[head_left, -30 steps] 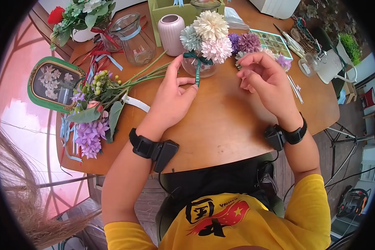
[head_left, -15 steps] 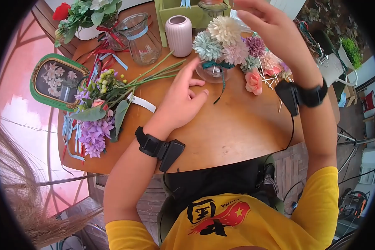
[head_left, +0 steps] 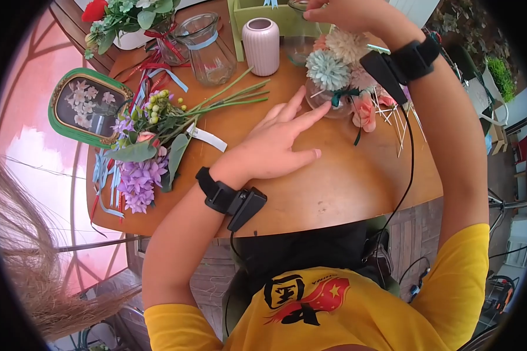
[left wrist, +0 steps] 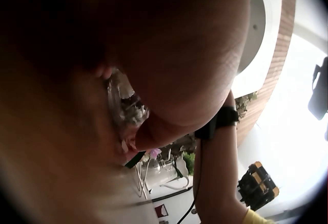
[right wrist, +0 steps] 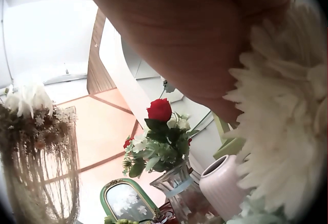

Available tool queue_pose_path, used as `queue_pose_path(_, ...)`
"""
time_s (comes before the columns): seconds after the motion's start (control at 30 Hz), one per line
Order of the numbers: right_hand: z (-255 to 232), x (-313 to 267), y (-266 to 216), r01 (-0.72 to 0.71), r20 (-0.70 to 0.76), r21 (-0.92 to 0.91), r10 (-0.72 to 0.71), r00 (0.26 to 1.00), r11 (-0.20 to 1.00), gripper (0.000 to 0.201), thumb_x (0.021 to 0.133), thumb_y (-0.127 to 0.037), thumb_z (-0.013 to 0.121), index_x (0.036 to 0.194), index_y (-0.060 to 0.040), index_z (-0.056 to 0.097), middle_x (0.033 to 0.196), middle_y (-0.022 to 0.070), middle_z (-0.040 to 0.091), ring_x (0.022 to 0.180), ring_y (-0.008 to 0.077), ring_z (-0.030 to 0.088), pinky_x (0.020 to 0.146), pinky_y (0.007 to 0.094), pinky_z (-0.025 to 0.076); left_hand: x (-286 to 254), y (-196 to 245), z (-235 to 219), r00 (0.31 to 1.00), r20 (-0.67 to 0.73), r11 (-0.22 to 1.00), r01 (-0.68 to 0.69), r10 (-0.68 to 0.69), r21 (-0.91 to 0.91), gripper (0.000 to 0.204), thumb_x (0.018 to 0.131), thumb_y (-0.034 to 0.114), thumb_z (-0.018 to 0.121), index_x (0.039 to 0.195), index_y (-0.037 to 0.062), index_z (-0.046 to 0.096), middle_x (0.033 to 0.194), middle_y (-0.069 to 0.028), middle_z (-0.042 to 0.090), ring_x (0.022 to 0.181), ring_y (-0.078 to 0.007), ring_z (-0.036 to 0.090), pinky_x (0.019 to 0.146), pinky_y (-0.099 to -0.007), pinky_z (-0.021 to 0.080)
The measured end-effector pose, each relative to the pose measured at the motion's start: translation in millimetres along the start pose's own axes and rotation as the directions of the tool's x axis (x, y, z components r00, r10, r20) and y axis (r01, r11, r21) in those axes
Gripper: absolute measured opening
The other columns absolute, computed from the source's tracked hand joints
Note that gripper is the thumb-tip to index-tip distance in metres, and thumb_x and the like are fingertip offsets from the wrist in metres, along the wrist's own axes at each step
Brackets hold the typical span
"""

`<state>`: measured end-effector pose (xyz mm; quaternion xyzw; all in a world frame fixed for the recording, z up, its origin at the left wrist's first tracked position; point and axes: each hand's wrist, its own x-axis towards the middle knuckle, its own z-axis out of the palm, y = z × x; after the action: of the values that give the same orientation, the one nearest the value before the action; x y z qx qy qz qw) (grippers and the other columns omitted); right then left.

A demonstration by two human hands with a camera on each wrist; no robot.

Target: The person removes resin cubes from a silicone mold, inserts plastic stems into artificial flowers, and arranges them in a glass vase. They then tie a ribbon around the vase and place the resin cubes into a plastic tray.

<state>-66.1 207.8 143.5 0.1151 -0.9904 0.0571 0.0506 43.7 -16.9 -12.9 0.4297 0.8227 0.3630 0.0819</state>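
My left hand point(head_left: 275, 146) is stretched out with its fingers spread, its fingertips at the round glass vase point(head_left: 337, 106) that holds pompom flowers point(head_left: 328, 69). A dark green ribbon point(head_left: 357, 136) is tied round this vase. At the top edge, my right hand point(head_left: 357, 16) has its bent fingertips at the rim of a clear glass jar point(head_left: 299, 51); whether they grip it is hidden. Large in the right wrist view is a pale pompom flower point(right wrist: 287, 116), close below the right hand point(right wrist: 189, 34). The left wrist view shows the left hand point(left wrist: 179, 55) dark and blurred.
Left lie a purple flower bunch point(head_left: 140, 175) and a green oval frame point(head_left: 57, 120). A ribboned glass vase point(head_left: 211, 61), a pink ribbed vase point(head_left: 262, 50) and a green box point(head_left: 238, 26) stand behind. Peach flowers point(head_left: 364, 111) and white sticks point(head_left: 399, 131) lie right.
The right hand has moved up and away to the clear jar. The left hand's fingers have spread. The round vase with its pompoms has shifted right, and its ribbon hangs free of the left hand.
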Motion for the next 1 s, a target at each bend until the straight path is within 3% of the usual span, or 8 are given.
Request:
queue_pose_path(0.07,-2.2,4.0,-2.2,-0.013,0.025,-0.034,0.014,1.0,0.999,0.036,0.091,-0.04,0.069,0.109,-0.0104,0.078,0.102,0.019,0.075,0.095,0.0363,0.071,0.086,0.0436,0.055,5.1,6.1,0.7,0.999,0.043,0.99,0.007,-0.013,0.143,0.084,0.091,0.035,0.069,0.164,0.022,0.03,0.168,-0.0309,0.014,0.148,-0.0441,0.031,0.122,-0.0468,0.029)
queue_pose_path(0.17,-2.8,10.7,-3.1,0.01,0.042,-0.088,-0.007,0.999,0.996,0.037,0.092,-0.042,0.069,0.108,-0.0103,0.078,0.102,0.0195,0.075,0.094,0.037,0.071,0.085,0.0444,0.054,14.2,7.3,4.5,0.998,0.056,0.981,0.02,-0.031,0.191,0.09,0.09,0.04,0.07,0.166,0.0236,0.024,0.168,-0.0327,0.01,0.151,-0.0465,0.026,0.122,-0.0474,0.028)
queue_pose_path(0.43,2.2,7.8,-1.1,0.193,-0.011,-0.192,-0.199,0.98,0.962,0.037,0.094,-0.041,0.066,0.103,-0.0071,0.078,0.098,0.0205,0.074,0.093,0.0396,0.069,0.084,0.0472,0.054,45.1,12.0,14.8,0.996,0.037,0.973,0.068,-0.078,0.221,0.091,0.089,0.04,0.07,0.166,0.0254,0.024,0.168,-0.0313,0.013,0.152,-0.0448,0.025,0.123,-0.0462,0.029)
queue_pose_path(0.57,3.0,7.1,-0.3,0.193,0.007,-0.154,-0.194,0.981,0.969,0.037,0.094,-0.039,0.065,0.1,-0.0051,0.077,0.095,0.0209,0.073,0.092,0.0403,0.069,0.083,0.048,0.054,57.4,14.8,14.4,0.993,0.04,0.968,0.103,-0.115,0.227,0.09,0.088,0.039,0.071,0.165,0.0259,0.025,0.169,-0.0292,0.014,0.154,-0.0433,0.023,0.122,-0.0459,0.029)
queue_pose_path(0.67,6.7,6.3,3.5,0.245,-0.015,-0.157,-0.25,0.968,0.957,0.036,0.095,-0.038,0.065,0.099,-0.0044,0.076,0.094,0.0207,0.073,0.091,0.0405,0.069,0.083,0.0481,0.054,59.8,10.6,15.8,0.99,0.013,0.959,0.133,-0.141,0.249,0.09,0.085,0.04,0.068,0.164,0.0288,0.028,0.17,-0.0232,0.017,0.154,-0.0392,0.025,0.121,-0.0422,0.032)
queue_pose_path(0.77,6.1,-6.9,1.4,0.259,-0.019,-0.1,-0.262,0.965,0.961,0.033,0.095,-0.035,0.065,0.098,-0.0044,0.077,0.093,0.0203,0.073,0.09,0.0405,0.069,0.082,0.0479,0.054,58.1,5.7,17.8,0.997,-0.015,0.984,0.083,-0.082,0.16,0.088,0.088,0.033,0.072,0.164,0.0262,0.029,0.159,-0.025,0.033,0.147,-0.0407,0.032,0.121,-0.0455,0.032)
queue_pose_path(0.87,3.3,-21.0,-4.0,0.286,-0.011,-0.055,-0.287,0.958,0.957,0.029,0.095,-0.031,0.065,0.098,-0.0046,0.076,0.093,0.0198,0.073,0.09,0.0405,0.069,0.081,0.0473,0.054,55.8,5.5,14.9,0.996,-0.053,0.996,0.074,-0.071,0.05,0.073,0.088,0.029,0.072,0.156,0.0218,0.044,0.144,-0.0197,0.047,0.136,-0.0379,0.041,0.116,-0.0441,0.036)
queue_pose_path(1.0,1.7,-44.4,-17.1,0.26,-0.063,0.034,-0.258,0.964,0.965,0.026,0.095,-0.028,0.066,0.098,-0.0041,0.076,0.093,0.0201,0.073,0.09,0.0406,0.068,0.082,0.0469,0.054,55.9,-6.0,15.1,0.999,-0.03,0.998,0.031,-0.03,0.048,0.04,0.088,0.028,0.073,0.125,0.013,0.066,0.13,-0.0152,0.054,0.127,-0.0348,0.046,0.11,-0.0412,0.04)
